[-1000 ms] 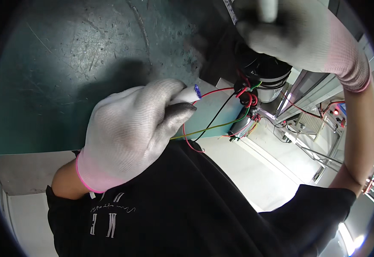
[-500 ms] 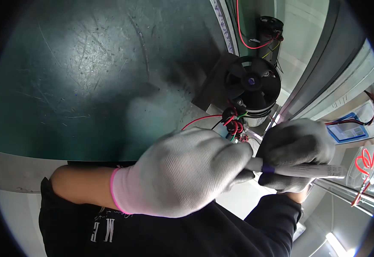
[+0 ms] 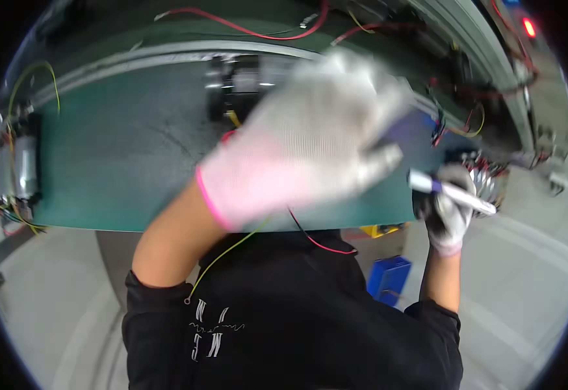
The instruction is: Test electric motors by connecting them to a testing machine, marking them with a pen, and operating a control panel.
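My right hand [image 3: 450, 214], in a grey-white glove, is closed around a white marker [image 3: 467, 198] with a purple band, beyond the right end of the green table [image 3: 115, 149]. The marker lies tilted across the fingers, with a pale cap-like end [image 3: 420, 181] pointing left. My left hand [image 3: 326, 123], gloved with a pink cuff, is raised over the table and smeared by motion. Its thumb stands away from the fingers, and no object shows in it. Behind it, partly covered, is a black and silver cylindrical fan unit [image 3: 244, 83].
Wired silver cylinders [image 3: 27, 166] stand at the table's left end. Metal parts [image 3: 489, 179] crowd beside my right hand. A yellow-green wire [image 3: 232, 249] and a red wire [image 3: 329, 247] hang over the front edge. Below stands a blue bin [image 3: 389, 279]. A metal rail [image 3: 134, 58] runs behind.
My left hand has come away from the marker and moved up over the table. My right hand still holds the marker, now farther from the left hand. The view has swung round.
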Demonstrator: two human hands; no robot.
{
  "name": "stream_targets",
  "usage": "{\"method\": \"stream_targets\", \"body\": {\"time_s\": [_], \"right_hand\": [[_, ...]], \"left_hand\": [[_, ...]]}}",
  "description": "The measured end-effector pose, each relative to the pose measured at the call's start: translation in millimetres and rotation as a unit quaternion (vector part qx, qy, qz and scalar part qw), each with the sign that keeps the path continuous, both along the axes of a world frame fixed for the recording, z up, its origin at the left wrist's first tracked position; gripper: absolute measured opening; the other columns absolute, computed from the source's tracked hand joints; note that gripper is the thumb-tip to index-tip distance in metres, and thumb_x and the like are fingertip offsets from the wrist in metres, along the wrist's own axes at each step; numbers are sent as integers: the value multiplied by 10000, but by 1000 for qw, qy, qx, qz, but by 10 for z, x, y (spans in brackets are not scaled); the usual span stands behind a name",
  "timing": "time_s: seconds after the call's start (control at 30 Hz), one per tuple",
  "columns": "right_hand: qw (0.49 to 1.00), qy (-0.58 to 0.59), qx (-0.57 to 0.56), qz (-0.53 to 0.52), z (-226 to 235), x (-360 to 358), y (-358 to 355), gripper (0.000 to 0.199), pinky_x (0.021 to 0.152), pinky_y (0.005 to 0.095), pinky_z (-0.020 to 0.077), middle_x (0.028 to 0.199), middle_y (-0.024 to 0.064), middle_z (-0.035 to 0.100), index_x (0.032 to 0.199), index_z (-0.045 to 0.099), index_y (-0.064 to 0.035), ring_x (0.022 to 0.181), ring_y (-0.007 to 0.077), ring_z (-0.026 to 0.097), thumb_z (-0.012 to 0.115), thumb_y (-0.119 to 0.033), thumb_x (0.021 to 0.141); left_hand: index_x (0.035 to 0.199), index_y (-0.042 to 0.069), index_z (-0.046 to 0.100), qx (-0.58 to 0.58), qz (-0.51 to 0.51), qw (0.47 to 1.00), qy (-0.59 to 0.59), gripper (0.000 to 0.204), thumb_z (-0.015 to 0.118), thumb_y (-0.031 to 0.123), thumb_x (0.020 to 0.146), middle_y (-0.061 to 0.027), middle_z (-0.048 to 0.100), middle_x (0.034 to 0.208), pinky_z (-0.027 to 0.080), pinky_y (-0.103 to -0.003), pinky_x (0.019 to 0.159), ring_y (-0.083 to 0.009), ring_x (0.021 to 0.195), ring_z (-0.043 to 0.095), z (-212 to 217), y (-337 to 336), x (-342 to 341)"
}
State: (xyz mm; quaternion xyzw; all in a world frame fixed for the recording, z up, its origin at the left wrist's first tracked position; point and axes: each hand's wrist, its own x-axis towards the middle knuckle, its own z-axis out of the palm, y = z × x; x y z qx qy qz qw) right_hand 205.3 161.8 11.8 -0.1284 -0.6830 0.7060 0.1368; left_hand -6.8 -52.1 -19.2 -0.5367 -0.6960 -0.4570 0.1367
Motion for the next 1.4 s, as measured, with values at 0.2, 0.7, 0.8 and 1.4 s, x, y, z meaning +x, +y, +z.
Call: {"method": "stream_targets", "body": {"time_s": [0.2, 0.7, 0.8, 1.4], "right_hand": [[958, -26, 268, -100, -1039, 195, 383, 219, 891, 320, 581, 1155, 160, 790, 1210, 720, 61, 953, 243, 754, 672, -18, 1011], [966, 43, 227, -113, -1479, 278, 441, 252, 936, 325, 592, 1252, 186, 777, 1194, 731, 60, 1061, 266, 781, 695, 56, 944], [961, 49, 247, -113, -1488, 272, 431, 257, 935, 328, 595, 1257, 186, 776, 1206, 728, 60, 1061, 261, 781, 691, 47, 952], [967, -59, 192, -155, -1602, 361, 378, 346, 964, 317, 543, 1195, 120, 752, 1344, 676, 65, 1045, 177, 695, 662, -142, 1067]], "left_hand": [[1374, 49, 630, -498, 72, 864, -32, 713, 856, 374, 781, -186, 688, 1273, 539, -473, 1040, -368, 1243, 653, 212, 784, -172], [1331, 72, 640, -361, 96, 912, 171, 734, 927, 287, 690, -148, 702, 1189, 571, -440, 980, -347, 1116, 681, 46, 749, -29], [1334, 80, 649, -233, 36, 964, 125, 731, 918, 323, 700, -131, 703, 1178, 572, -444, 978, -359, 1084, 683, 92, 694, -15], [1460, -6, 544, 350, -142, 640, -670, 1046, 766, 748, 770, -183, 644, 1247, 551, -546, 938, -375, 1093, 632, -644, -998, -686]]}}
